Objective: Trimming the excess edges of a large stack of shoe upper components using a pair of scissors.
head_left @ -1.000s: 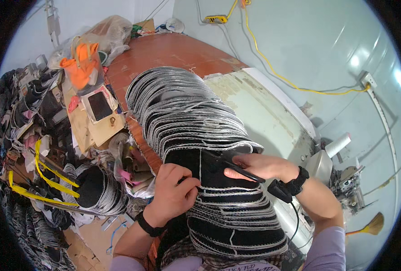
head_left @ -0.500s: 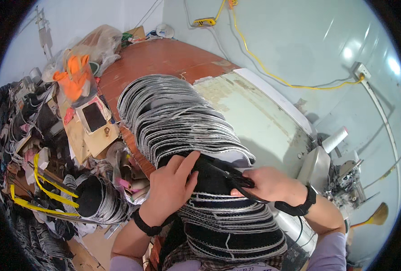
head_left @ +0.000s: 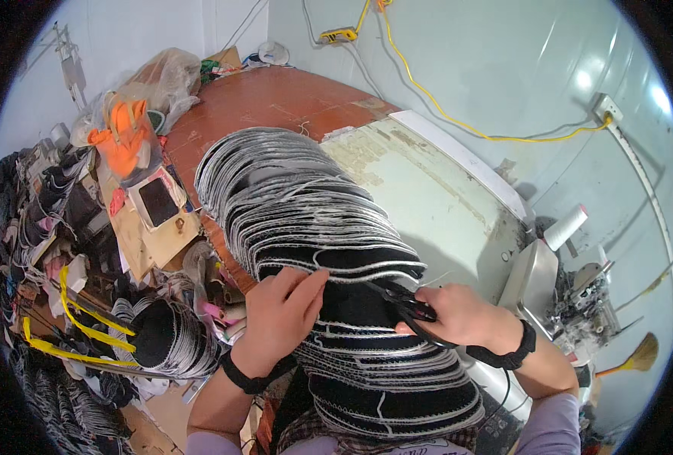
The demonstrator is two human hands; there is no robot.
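scissors (head_left: 410, 303), tips up-left (long axis diagonal)

Okay, so the outfit: pale lavender fabric top (head_left: 317, 447) with some dark printed lettering at the front, and the left lavender sleeve (head_left: 209, 443) and right lavender sleeve (head_left: 550, 426) both end near the elbow, so the forearms are bare. The left hand (head_left: 282, 315) and right hand (head_left: 458, 315) are bare too. Wrist-wise, there's a black curved strap (head_left: 244, 374) on the left and a chunkier black band (head_left: 509, 353) on the right, with a thin dark cable (head_left: 506, 390) just below it. Brownish checked cloth (head_left: 303, 431) shows around the lap.
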